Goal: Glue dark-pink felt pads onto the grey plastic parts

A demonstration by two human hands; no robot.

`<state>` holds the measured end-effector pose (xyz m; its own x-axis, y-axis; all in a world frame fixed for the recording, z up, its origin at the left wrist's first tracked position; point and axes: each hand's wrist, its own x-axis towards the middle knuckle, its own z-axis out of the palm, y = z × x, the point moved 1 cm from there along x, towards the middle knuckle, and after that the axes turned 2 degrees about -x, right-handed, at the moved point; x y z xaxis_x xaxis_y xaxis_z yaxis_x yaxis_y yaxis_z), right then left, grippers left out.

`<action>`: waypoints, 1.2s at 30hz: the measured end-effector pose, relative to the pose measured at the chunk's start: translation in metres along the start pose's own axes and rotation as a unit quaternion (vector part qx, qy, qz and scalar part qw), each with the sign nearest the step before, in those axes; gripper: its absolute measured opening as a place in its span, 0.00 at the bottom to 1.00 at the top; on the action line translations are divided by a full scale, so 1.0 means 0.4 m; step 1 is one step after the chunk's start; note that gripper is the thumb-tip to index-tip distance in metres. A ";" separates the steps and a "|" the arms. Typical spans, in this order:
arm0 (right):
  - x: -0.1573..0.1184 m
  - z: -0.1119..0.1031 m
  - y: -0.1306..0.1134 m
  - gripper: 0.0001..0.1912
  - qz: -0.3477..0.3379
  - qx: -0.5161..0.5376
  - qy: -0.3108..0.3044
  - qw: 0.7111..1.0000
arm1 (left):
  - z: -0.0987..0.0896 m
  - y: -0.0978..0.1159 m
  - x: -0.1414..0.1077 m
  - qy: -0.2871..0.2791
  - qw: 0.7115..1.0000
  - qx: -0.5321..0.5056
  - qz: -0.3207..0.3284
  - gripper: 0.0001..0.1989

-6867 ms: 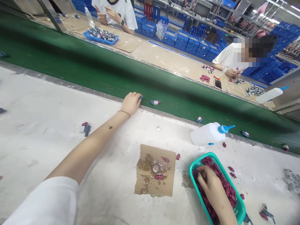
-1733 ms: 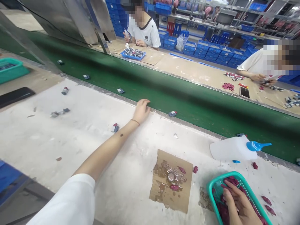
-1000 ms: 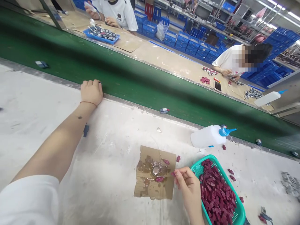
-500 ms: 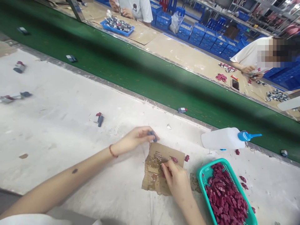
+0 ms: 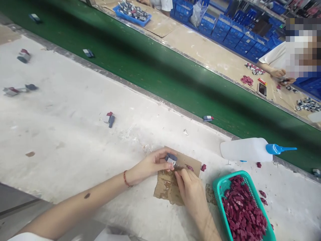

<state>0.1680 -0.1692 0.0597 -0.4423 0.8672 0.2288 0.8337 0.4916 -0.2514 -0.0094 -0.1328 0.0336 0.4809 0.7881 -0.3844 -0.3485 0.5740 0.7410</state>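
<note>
My left hand (image 5: 156, 163) is closed on a small blue-grey and white plastic part (image 5: 171, 158), held above the far side of a piece of cardboard (image 5: 163, 190). Wet, shiny glue-like patches cover the cardboard. Close by, my right hand (image 5: 192, 185) is pinched over the cardboard, its fingertips just below the part; whatever they hold is hidden. A maroon piece (image 5: 190, 167) lies on the cardboard beyond my right fingers, and another maroon piece (image 5: 203, 167) is just off its edge. Right of my right hand stands a green basket (image 5: 216, 187) full of maroon pieces (image 5: 243, 207).
A white bottle (image 5: 244, 149) with a blue nozzle lies near the conveyor edge. Several assembled parts ride the green conveyor belt (image 5: 150, 73). Another assembled part (image 5: 109, 119) rests on the white table (image 5: 75, 134). Across the belt, a person's hands (image 5: 282, 76) handle small parts beside a blue tray (image 5: 131, 17) further left.
My left hand has brought the blue-grey part down and right, close to my right fingertips, turning its white side into view. The whole view has shifted slightly.
</note>
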 end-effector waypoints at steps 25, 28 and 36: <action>-0.029 -0.019 0.057 0.10 0.301 0.449 0.034 0.840 | 0.005 -0.032 -0.020 -0.050 0.994 0.090 0.040 0.21; -0.028 -0.019 0.054 0.11 0.306 0.474 0.033 0.825 | 0.010 -0.030 -0.028 -0.072 0.985 0.150 0.055 0.21; -0.020 -0.021 0.020 0.05 0.193 0.432 0.087 0.877 | 0.021 -0.037 -0.033 -0.086 0.984 0.152 0.027 0.26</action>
<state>0.1812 -0.1730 0.0638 -0.0630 0.9938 0.0911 0.3163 0.1065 -0.9427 -0.0040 -0.1536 0.0323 0.6065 0.7511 -0.2609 -0.1329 0.4194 0.8980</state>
